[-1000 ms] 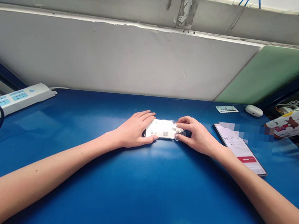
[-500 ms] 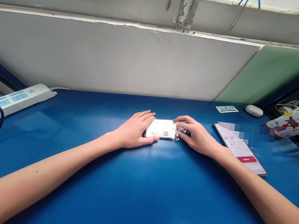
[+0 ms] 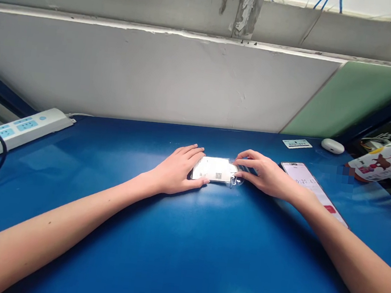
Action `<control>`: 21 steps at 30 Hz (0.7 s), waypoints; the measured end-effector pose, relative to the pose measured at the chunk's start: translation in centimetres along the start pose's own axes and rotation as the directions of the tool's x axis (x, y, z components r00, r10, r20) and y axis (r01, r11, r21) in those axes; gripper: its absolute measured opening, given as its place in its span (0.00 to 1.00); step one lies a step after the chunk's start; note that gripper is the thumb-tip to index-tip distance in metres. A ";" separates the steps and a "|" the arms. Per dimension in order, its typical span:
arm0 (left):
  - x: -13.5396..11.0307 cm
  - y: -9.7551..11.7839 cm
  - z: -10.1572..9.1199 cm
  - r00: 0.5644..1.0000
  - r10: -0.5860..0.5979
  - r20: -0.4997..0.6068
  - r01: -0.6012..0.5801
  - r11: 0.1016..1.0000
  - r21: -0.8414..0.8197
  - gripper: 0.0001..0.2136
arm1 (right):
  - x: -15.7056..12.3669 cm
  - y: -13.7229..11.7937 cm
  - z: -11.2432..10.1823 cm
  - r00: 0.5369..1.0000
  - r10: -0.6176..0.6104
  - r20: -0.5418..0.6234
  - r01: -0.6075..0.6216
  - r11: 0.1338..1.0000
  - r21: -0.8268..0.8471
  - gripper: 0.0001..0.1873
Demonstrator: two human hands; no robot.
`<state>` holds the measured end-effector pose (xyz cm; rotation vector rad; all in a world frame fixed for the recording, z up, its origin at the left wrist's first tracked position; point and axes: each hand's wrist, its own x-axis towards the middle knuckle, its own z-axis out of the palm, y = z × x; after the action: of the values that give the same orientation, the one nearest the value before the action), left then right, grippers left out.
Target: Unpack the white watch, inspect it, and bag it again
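Observation:
A flat white packet (image 3: pixel 214 169) with a small printed square code lies on the blue table, with clear plastic showing around its edges. My left hand (image 3: pixel 181 167) lies over its left end, fingers stretched along the far side and thumb along the near edge, holding it down. At the right end, my right hand (image 3: pixel 261 172) pinches the packet's edge between thumb and fingers. A loose clear plastic flap (image 3: pixel 237 180) sticks out just below those fingertips. Whether they grip the plastic, the white insert or both, I cannot make out.
A phone (image 3: pixel 311 185) showing a timer lies partly behind my right forearm. Farther back are a small card (image 3: pixel 297 144) and a white earbud case (image 3: pixel 332 146). A printed paper cup (image 3: pixel 386 161) lies tilted at right. A power strip (image 3: pixel 24 129) with a black cable sits at left.
My right hand has shifted slightly to the right. More white and more clear plastic now show at the packet's right end. My left hand has stayed in place on the packet.

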<state>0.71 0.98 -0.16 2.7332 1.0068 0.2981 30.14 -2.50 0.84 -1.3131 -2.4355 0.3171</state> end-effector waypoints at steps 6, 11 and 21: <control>0.0 0.0 0.0 1.000 -0.003 0.002 0.003 1.000 0.000 0.36 | -0.1 0.1 -0.4 1.000 -0.003 0.016 0.003 1.000 -0.015 0.13; 0.0 0.0 0.0 1.000 -0.006 0.008 0.006 1.000 0.004 0.37 | -0.1 0.0 -0.3 1.000 0.007 0.029 -0.007 1.000 0.016 0.15; 0.0 0.0 0.0 1.000 -0.005 -0.002 0.005 1.000 0.008 0.36 | -0.1 -0.9 2.0 0.996 0.065 -0.066 -0.063 0.998 0.032 0.17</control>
<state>0.72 0.96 -0.19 2.7379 1.0178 0.2971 28.68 -3.13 -0.69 -1.3690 -2.3284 0.3192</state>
